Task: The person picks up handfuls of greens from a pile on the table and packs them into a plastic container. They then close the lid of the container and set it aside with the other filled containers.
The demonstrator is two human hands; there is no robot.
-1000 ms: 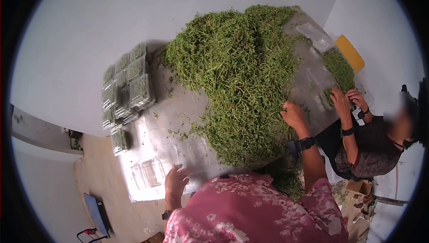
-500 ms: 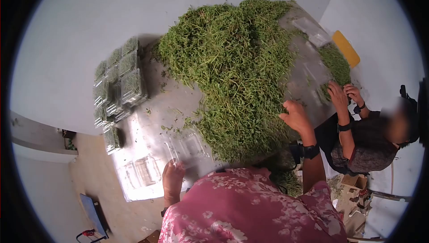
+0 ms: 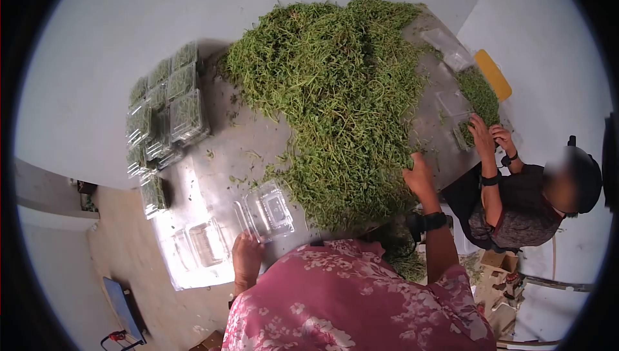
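Observation:
My left hand (image 3: 247, 257) is at the near table edge, its fingers closed on the lower left edge of an open clear plastic clamshell box (image 3: 276, 211). The box lies on the metal table with nothing in it. At the right side of a large heap of green leafy stems (image 3: 348, 112), my right hand (image 3: 422, 180) has its fingers curled in against the stems. Some of its fingertips are hidden by the greens. A second open clear box (image 3: 207, 245) lies to the left of my left hand.
Filled clear boxes (image 3: 187, 119) stand stacked at the table's left. On the right, a person (image 3: 522, 209) has both hands at a smaller pile of greens (image 3: 478, 96), near a yellow board (image 3: 493, 75) and clear plastic boxes (image 3: 447, 48). Loose sprigs lie about the metal table (image 3: 258, 138).
My right hand has moved slightly left and down into the edge of the heap, its fingers now drawn in. My left hand stays at the box. The view has shifted slightly.

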